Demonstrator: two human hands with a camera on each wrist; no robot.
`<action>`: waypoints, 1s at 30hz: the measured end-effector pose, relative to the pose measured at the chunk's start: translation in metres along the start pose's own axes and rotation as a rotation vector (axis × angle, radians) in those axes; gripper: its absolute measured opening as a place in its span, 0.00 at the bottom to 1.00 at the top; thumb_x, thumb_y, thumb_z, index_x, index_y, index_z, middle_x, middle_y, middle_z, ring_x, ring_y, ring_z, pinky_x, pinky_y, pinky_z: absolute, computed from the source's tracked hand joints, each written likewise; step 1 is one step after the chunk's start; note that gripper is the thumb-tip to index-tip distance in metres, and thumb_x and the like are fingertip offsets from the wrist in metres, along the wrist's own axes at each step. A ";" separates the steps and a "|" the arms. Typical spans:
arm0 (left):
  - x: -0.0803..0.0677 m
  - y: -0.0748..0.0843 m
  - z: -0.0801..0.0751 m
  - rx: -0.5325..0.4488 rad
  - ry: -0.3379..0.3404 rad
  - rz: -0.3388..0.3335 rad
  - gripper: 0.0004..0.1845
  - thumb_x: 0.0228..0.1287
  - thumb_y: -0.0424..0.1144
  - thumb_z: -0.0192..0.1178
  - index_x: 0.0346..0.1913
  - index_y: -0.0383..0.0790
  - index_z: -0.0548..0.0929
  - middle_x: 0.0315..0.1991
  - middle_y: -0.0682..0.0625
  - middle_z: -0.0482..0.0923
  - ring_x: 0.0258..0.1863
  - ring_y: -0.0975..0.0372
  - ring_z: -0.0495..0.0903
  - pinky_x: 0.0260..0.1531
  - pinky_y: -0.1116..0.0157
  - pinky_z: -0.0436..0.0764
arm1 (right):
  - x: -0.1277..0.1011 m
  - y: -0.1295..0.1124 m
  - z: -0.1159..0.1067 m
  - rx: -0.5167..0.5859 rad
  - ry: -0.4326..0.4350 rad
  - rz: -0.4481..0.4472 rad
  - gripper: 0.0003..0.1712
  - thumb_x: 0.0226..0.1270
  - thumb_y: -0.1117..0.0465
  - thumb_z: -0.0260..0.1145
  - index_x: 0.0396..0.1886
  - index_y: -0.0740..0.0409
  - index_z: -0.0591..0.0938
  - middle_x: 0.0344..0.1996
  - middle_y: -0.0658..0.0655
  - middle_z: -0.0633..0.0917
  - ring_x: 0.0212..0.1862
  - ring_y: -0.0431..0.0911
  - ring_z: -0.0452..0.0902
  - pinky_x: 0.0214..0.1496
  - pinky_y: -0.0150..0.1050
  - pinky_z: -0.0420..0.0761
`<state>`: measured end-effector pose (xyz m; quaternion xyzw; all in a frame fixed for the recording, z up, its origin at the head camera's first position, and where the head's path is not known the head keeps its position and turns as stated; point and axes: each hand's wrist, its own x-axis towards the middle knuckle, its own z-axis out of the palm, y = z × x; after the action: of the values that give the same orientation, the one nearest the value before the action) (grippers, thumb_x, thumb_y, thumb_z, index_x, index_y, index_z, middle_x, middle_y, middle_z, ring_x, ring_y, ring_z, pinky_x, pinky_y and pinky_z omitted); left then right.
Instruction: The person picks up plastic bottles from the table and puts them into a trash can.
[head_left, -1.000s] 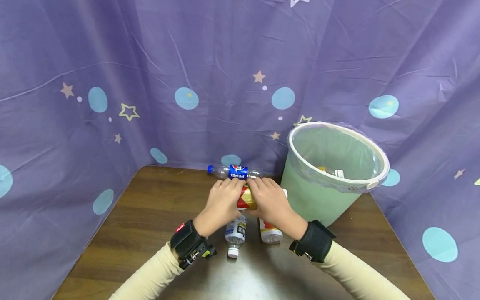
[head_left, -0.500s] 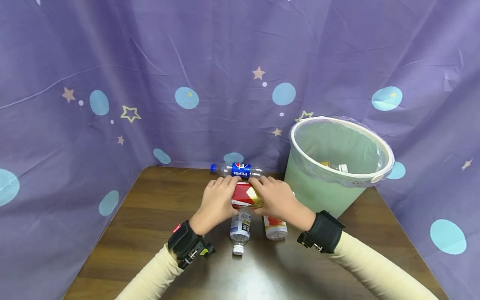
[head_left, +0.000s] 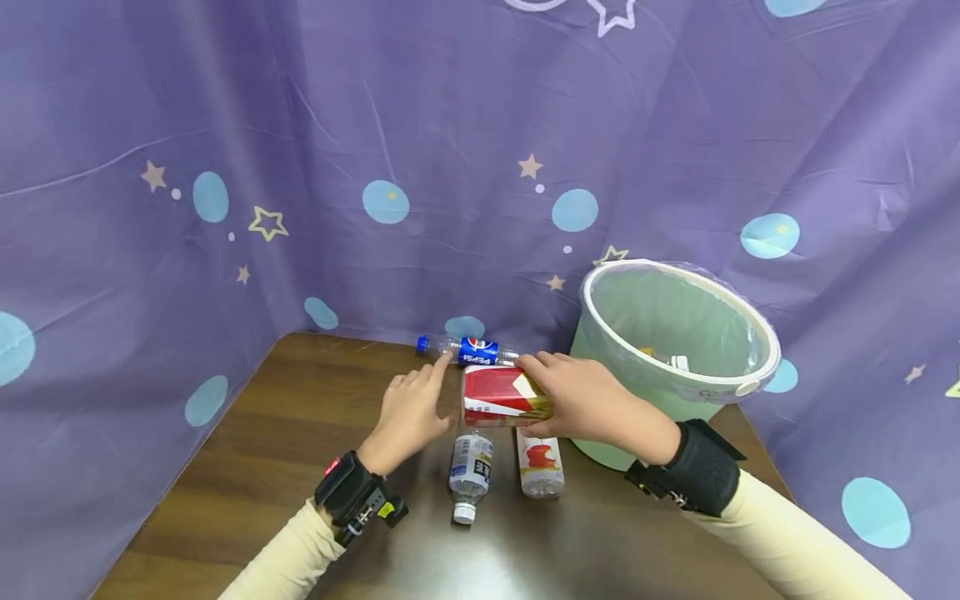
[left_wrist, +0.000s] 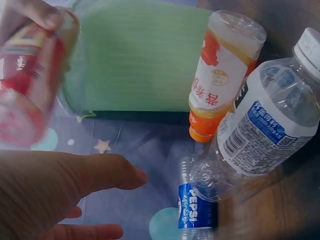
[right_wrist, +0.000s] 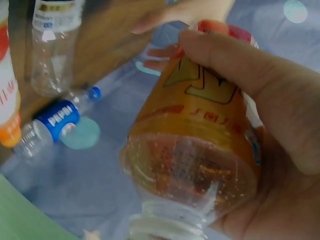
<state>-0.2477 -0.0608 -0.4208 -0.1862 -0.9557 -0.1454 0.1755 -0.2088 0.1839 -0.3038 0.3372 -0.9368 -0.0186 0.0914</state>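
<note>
My right hand point(head_left: 581, 398) grips a plastic bottle point(head_left: 501, 395) with a red and gold label, held sideways above the table. In the right wrist view its clear shoulder and white cap point toward the camera, with the thumb across the label. My left hand point(head_left: 408, 412) is apart from that bottle, thumb and forefinger spread, holding nothing. Below the held bottle lie a clear bottle point(head_left: 471, 471) with a white label and white cap, and a bottle point(head_left: 540, 467) with a red-and-white fruit label and, in the left wrist view, an orange cap point(left_wrist: 200, 135).
A Pepsi bottle point(head_left: 478, 351) with a blue cap lies along the table's back edge. At the right stands a green bin point(head_left: 600, 446), lined with a clear bag; a white-capped bottle point(head_left: 679, 362) shows inside. A purple curtain point(head_left: 450, 125) hangs behind the wooden table point(head_left: 247, 467).
Both hands held the red and gold bottle before. My left hand has let go and moved left; my right hand still holds it and has shifted slightly right.
</note>
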 end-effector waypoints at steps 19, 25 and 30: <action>-0.009 0.002 0.017 0.006 -0.002 -0.022 0.41 0.56 0.50 0.74 0.71 0.42 0.71 0.45 0.43 0.86 0.40 0.50 0.86 0.48 0.51 0.81 | -0.011 0.044 -0.123 -0.031 0.073 -0.027 0.52 0.50 0.47 0.83 0.74 0.42 0.68 0.40 0.52 0.80 0.38 0.47 0.77 0.39 0.46 0.78; -0.011 0.002 0.018 -0.023 -0.047 -0.037 0.40 0.57 0.49 0.74 0.71 0.42 0.71 0.47 0.42 0.86 0.42 0.49 0.86 0.49 0.50 0.80 | -0.005 0.074 -0.150 -0.028 0.087 0.036 0.51 0.48 0.52 0.84 0.72 0.46 0.69 0.45 0.57 0.82 0.46 0.53 0.79 0.46 0.53 0.79; -0.011 0.003 0.020 -0.019 -0.049 -0.026 0.40 0.56 0.49 0.74 0.71 0.42 0.72 0.48 0.42 0.86 0.41 0.50 0.86 0.49 0.51 0.80 | 0.000 0.105 -0.160 -0.040 0.066 0.085 0.52 0.47 0.58 0.84 0.72 0.52 0.68 0.49 0.64 0.82 0.49 0.59 0.78 0.51 0.59 0.77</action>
<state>-0.2421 -0.0544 -0.4427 -0.1789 -0.9607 -0.1521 0.1482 -0.2452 0.2691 -0.1368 0.2954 -0.9463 -0.0225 0.1297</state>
